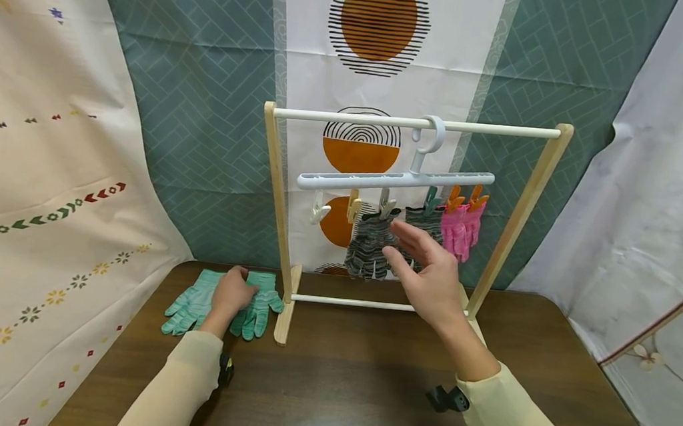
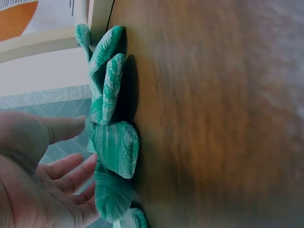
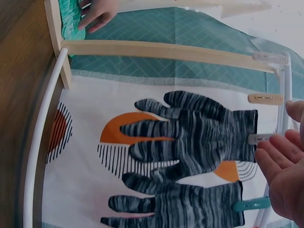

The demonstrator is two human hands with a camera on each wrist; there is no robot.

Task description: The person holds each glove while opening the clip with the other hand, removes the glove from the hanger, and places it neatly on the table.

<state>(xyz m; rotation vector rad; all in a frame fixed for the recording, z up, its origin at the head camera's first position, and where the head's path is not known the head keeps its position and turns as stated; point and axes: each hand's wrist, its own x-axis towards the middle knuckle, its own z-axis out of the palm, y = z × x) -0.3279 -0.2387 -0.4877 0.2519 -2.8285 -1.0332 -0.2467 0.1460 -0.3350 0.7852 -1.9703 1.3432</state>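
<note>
On the table's left, my left hand (image 1: 232, 296) reaches over a pair of green striped gloves (image 1: 196, 305). In the left wrist view its thumb and fingers are apart and meet the glove edge (image 2: 114, 147), not curled round it. My right hand (image 1: 429, 277) is raised before the hanger, fingers extended and thumb apart, holding nothing. It is nearest a black-and-grey striped glove (image 3: 190, 137), which hangs from a grey clip (image 3: 259, 138). Beside that, a second striped glove (image 3: 199, 204) hangs from a teal clip (image 3: 251, 204).
A light grey hanger (image 1: 392, 180) hooks over the white top rail (image 1: 349, 118) of a wooden rack (image 1: 521, 220). Pink gloves (image 1: 460, 229) hang at its right from orange clips (image 1: 476, 197). A white clip (image 1: 319, 209) and a yellow clip (image 1: 353, 206) hang bare at left.
</note>
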